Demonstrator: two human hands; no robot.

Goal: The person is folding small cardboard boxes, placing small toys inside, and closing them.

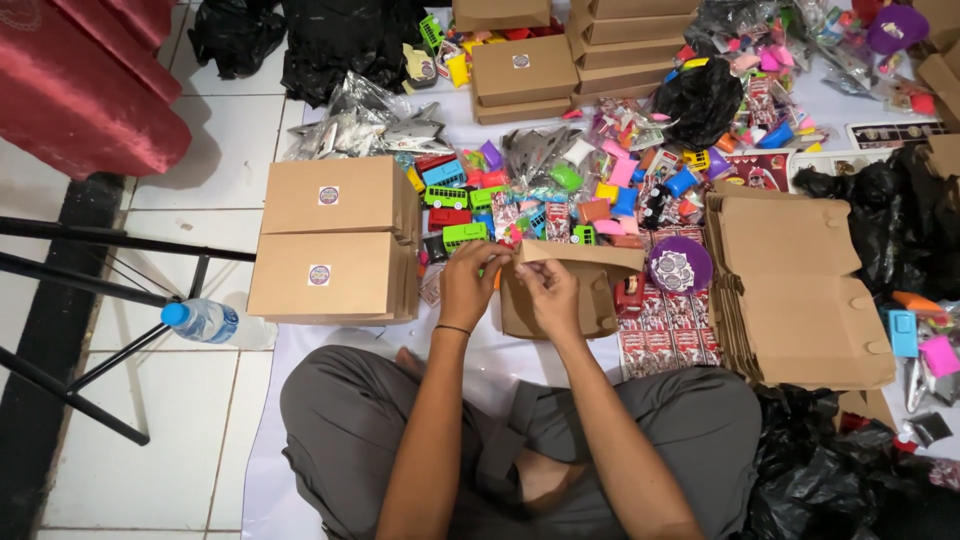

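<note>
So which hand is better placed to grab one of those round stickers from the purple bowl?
Probably the right hand. It sits on the brown cardboard box on the side towards the purple bowl, just beyond the box's right edge. The left hand is at the box's far side and would have to cross over.

Closed boxes (335, 235) are sitting left of centre, a water bottle (201, 320) is lying lower left, flat cartons (800, 290) are lying right, toys (560, 195) are crowding the upper middle

grey trousers, loose fit, creased at knees and crotch. arms bare to the frame edge, no sleeves showing. thin black band on the wrist of the left hand (470, 285). right hand (548, 293) bare, no rings or watch visible.
</note>
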